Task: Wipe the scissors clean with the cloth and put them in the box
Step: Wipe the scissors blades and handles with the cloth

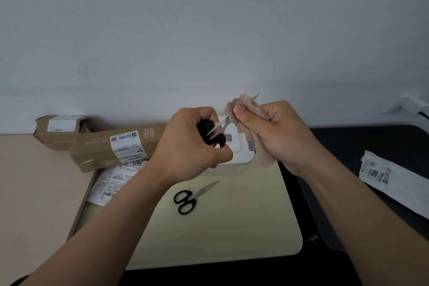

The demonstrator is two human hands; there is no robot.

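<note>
My left hand (192, 141) grips the black handles of a pair of scissors (214, 133), held up above the table with the blades slightly apart and pointing up to the right. My right hand (276, 130) pinches a fluffy beige cloth (253, 132) around one blade, whose tip sticks out above the cloth. A second pair of black-handled scissors (192, 196) lies closed on the pale table top below my hands. The white box (236, 153) with its lid on stands behind the hands, partly hidden by them.
Two brown cardboard parcels (116, 144) and a plastic mail bag with labels (113, 181) lie at the left. A white mail bag (392, 179) rests on the dark surface at the right. The pale table (232, 227) ends in a rounded front edge.
</note>
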